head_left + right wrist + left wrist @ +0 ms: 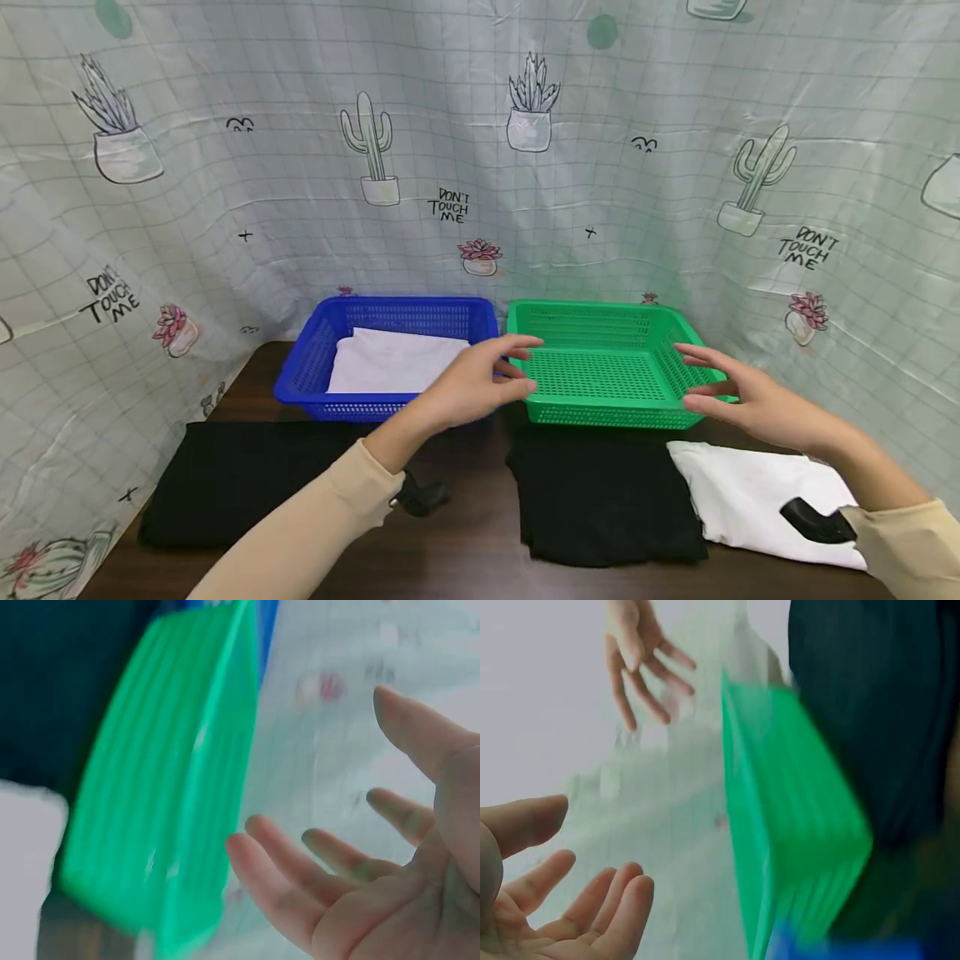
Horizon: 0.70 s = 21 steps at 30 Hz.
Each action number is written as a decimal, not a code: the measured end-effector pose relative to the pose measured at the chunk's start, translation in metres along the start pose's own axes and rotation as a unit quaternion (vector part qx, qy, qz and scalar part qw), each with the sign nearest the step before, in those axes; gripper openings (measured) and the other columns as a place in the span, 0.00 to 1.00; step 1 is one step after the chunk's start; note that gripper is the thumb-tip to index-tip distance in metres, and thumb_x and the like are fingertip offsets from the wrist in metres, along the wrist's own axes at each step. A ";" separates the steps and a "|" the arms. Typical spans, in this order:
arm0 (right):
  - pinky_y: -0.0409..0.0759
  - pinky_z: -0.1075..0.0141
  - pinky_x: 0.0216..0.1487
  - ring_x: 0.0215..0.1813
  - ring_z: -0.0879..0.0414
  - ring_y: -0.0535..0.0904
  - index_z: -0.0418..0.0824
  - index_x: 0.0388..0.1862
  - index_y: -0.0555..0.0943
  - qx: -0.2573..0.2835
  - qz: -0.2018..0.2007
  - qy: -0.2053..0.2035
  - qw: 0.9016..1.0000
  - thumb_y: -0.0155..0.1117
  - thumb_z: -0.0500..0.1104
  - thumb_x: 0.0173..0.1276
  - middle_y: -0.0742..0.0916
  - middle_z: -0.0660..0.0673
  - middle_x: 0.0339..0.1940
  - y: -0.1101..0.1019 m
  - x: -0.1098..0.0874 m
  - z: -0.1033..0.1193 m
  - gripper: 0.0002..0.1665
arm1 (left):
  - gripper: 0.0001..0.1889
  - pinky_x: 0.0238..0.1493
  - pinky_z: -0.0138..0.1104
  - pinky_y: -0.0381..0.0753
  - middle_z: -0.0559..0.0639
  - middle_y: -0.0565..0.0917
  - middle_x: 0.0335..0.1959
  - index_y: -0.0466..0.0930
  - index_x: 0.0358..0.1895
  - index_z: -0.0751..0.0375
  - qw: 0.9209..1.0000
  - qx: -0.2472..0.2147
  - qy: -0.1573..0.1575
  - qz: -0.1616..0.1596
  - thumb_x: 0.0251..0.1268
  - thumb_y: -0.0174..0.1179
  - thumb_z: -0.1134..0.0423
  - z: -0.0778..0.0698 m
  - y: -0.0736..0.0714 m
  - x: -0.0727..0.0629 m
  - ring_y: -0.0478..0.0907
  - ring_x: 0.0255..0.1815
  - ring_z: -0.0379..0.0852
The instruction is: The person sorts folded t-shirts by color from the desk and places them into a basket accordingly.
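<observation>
Both hands hover over the table with nothing in them, fingers spread and slightly bent. The left hand (476, 379) is above the gap between a blue basket (345, 408) and a green basket (600, 415). Over the green basket's right end hangs the right hand (750, 400). A folded white cloth (397, 362) lies in the blue basket; the green one holds nothing. In front of the green basket lies a folded black cloth (607, 500), with a white folded cloth (757, 496) beside it, below the right hand. The left wrist view shows the green basket's end, blurred.
Another folded black cloth (240, 475) lies on the dark wooden table (442, 550) at the left, partly behind the left forearm. A curtain (480, 167) with cactus prints hangs directly behind the baskets and along both sides. Black straps show at both wrists.
</observation>
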State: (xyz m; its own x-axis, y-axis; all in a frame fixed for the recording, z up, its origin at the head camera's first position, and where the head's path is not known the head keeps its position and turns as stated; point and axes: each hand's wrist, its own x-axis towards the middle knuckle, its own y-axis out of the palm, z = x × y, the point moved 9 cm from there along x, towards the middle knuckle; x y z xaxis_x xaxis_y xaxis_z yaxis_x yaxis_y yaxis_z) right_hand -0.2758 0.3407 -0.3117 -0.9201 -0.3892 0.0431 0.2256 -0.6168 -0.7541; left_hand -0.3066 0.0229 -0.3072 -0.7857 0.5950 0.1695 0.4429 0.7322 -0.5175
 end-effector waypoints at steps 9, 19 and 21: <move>0.85 0.67 0.44 0.55 0.81 0.75 0.34 0.85 0.57 -0.074 -0.034 0.086 0.993 0.63 0.46 0.83 0.73 0.47 0.74 -0.033 -0.076 -0.108 0.42 | 0.29 0.42 0.30 0.85 0.37 0.83 0.62 0.76 0.74 0.37 0.991 -0.106 -0.039 0.073 0.73 0.70 0.59 0.000 0.138 0.031 0.84 0.50 0.29; 0.89 0.51 0.40 0.55 0.18 0.80 0.18 0.79 0.54 -0.107 -0.006 0.168 0.980 0.62 0.49 0.83 0.66 0.07 0.68 -0.028 -0.119 -0.199 0.46 | 0.30 0.39 0.31 0.85 0.33 0.83 0.51 0.78 0.70 0.34 0.977 -0.171 -0.114 0.063 0.69 0.72 0.66 0.004 0.240 0.064 0.84 0.42 0.30; 0.90 0.48 0.39 0.53 0.18 0.81 0.17 0.78 0.51 -0.093 0.015 0.183 0.979 0.59 0.50 0.85 0.63 0.04 0.66 -0.023 -0.123 -0.209 0.46 | 0.31 0.38 0.32 0.84 0.35 0.84 0.53 0.77 0.70 0.33 0.978 -0.157 -0.122 0.063 0.68 0.72 0.66 0.005 0.253 0.069 0.84 0.43 0.32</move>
State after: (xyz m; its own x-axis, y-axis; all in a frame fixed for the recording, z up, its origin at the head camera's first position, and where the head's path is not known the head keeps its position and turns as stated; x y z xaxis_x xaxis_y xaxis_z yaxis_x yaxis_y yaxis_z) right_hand -0.2343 0.5456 -0.4368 -0.9747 -0.1129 -0.1930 0.2234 -0.4609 -0.8589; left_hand -0.2509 0.2471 -0.4310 -0.7786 0.6187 -0.1046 0.6241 0.7462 -0.2316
